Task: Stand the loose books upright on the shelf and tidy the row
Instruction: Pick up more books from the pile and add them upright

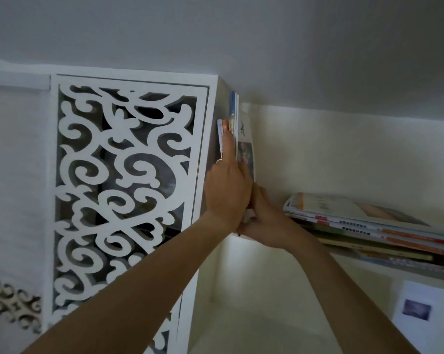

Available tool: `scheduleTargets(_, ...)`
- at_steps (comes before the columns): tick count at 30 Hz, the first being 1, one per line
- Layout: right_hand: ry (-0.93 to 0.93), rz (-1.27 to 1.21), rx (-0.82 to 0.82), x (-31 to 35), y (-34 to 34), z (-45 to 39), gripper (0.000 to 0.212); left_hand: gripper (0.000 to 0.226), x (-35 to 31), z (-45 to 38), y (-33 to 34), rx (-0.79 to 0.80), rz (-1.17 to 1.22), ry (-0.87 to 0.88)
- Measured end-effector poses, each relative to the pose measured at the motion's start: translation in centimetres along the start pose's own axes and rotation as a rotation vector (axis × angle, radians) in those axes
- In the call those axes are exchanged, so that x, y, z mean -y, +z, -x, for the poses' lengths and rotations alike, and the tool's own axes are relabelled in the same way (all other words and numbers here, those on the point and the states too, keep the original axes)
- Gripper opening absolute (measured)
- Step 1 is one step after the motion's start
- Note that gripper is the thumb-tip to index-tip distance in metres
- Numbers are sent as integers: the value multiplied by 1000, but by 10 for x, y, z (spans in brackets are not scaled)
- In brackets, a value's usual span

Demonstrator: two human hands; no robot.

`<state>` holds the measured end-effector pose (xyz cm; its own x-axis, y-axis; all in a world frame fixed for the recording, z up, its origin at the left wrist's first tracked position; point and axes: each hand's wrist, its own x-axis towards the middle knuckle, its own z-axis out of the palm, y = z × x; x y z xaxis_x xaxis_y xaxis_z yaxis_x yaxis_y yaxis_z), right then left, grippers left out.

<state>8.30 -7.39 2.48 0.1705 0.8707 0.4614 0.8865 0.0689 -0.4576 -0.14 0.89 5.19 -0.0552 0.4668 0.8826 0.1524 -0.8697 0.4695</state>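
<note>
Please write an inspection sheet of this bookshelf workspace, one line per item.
Surface: white shelf, its front edge showing under the stack.
Job's things: upright books against the left side panel; stack of flat books lying at right.
Clutter: paper sheet in the lower compartment.
Hands: left hand flat against the upright books, fingers straight; right hand at their lower edge, grip unclear.
Cables: nothing seen.
Surroundings: white carved lattice panel at left; plain wall above.

Dim, flat indoor light, greyish cast. Brightest zone: cream back wall of the open shelf compartment [330,154], with a pale glow just below both hands. White fretwork scroll-cut cabinet door [123,187] shows dark shadow in its cut-outs. Soft blur throughout; print on the flat-lying stack of thin paperback books [369,226] unreadable. Wide-angle bowing at the edges.
</note>
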Motion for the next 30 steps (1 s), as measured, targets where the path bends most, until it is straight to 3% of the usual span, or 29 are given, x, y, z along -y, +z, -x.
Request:
scheduleTargets(4, 30, -21, -38, -3, 6, 5, 93, 49, -1, 12, 1, 19, 107, -104)
scheduleTargets(7, 10, -66, -80, -3, 11, 10, 96, 33, 1, 17, 0, 43, 135, -230)
scheduleTargets(9, 14, -121, -103, -2, 16, 12, 99, 36, 1, 14, -3, 99, 185, -350)
scheduleTargets(12, 15, -145, -63, 1, 16, 15, 97, 35, 0, 11, -9, 122, 127, -322)
scheduleTargets(15, 25, -343, 10, 12, 0, 23, 70, 29, -7, 14, -19, 47, 61, -246)
scheduleTargets(17, 83, -418, -207, 10, -10, 22, 47, 34, -10, 15, -28, 6, 44, -181)
scheduleTargets(19, 140, -262, -444, 1, -12, 16, 35, 43, -13, 13, -39, -14, 21, -104)
scheduleTargets(21, 177, -50, -463, -5, -5, 6, 47, 47, -16, 6, -51, -23, 7, -56)
scheduleTargets(24, 153, 121, -333, -7, 17, -12, 65, 48, -21, -1, -70, -57, 2, -20)
scheduleTargets(27, 121, 37, -201, -16, 43, -34, 111, 43, -20, -5, -85, -71, 18, -26)
scheduleTargets(30, 107, 6, -394, -24, 62, -50, 125, 39, -17, -6, -96, -57, -6, -39)
